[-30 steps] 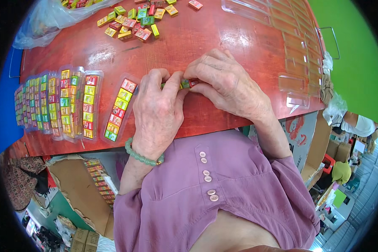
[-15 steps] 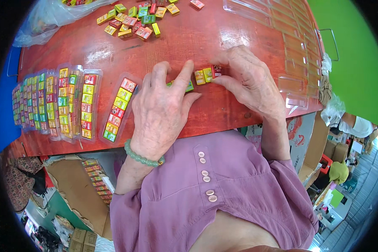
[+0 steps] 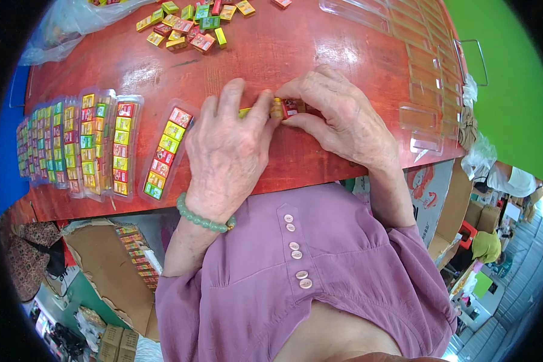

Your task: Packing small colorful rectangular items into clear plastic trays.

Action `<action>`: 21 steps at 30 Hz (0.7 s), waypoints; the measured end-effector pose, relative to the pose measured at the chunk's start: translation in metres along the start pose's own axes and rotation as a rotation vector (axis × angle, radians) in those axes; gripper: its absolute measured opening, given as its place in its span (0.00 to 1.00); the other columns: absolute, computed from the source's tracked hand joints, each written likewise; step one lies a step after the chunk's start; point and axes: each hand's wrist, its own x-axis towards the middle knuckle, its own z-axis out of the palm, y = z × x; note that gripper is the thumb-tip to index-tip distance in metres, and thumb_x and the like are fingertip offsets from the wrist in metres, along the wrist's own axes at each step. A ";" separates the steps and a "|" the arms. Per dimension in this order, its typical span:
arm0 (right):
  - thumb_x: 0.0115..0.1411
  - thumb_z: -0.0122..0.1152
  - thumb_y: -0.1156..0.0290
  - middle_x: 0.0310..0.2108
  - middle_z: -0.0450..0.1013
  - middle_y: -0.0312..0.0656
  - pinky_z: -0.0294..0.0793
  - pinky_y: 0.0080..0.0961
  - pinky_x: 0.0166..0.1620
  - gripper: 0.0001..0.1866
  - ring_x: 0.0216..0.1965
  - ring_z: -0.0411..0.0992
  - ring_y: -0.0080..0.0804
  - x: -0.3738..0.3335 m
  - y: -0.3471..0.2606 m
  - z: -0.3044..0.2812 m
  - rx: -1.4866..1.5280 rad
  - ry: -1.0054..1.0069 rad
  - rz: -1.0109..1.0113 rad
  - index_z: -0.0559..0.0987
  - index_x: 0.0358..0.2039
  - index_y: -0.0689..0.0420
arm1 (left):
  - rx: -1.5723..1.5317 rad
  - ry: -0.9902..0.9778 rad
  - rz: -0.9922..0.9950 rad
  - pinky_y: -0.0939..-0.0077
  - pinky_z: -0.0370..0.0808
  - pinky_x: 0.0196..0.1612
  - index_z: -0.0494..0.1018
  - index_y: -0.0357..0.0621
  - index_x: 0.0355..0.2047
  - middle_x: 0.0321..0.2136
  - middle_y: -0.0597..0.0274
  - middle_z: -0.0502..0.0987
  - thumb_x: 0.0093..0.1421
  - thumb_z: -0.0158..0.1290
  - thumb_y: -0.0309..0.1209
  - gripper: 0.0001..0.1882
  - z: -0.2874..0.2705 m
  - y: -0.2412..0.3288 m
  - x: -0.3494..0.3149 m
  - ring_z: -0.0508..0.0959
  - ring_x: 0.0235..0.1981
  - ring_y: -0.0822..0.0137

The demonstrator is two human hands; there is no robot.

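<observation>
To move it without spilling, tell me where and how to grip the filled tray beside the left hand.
Probably pinch the filled tray across its two long clear rims at mid-length, from above: it is narrow, seems to lie flat, small boxes fill its middle, and the left hand crowds its right side.

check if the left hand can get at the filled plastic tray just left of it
Likely yes: the filled clear plastic tray lies close beside the left hand, with nothing visible between them, though its fingers seem busy at the small cardboard boxes.
</observation>
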 end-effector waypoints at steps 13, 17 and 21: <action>0.51 0.75 0.70 0.50 0.75 0.45 0.75 0.40 0.55 0.27 0.51 0.74 0.47 -0.009 0.002 -0.005 -0.112 -0.004 0.057 0.80 0.53 0.56 | -0.010 -0.070 -0.034 0.61 0.79 0.39 0.78 0.43 0.53 0.49 0.53 0.72 0.53 0.68 0.36 0.26 -0.009 0.000 -0.003 0.77 0.40 0.54; 0.50 0.77 0.67 0.51 0.74 0.45 0.78 0.37 0.52 0.32 0.49 0.76 0.46 -0.011 0.002 -0.010 -0.147 -0.067 0.238 0.79 0.56 0.54 | -0.073 -0.061 -0.049 0.60 0.79 0.42 0.76 0.42 0.55 0.49 0.51 0.72 0.53 0.68 0.35 0.29 -0.014 -0.005 -0.004 0.77 0.43 0.52; 0.51 0.77 0.65 0.47 0.73 0.45 0.80 0.36 0.46 0.30 0.44 0.77 0.45 -0.007 0.006 -0.002 -0.050 -0.086 0.181 0.80 0.56 0.53 | -0.182 -0.124 -0.056 0.59 0.79 0.43 0.76 0.41 0.55 0.47 0.53 0.72 0.54 0.67 0.31 0.27 -0.015 -0.010 -0.001 0.77 0.44 0.52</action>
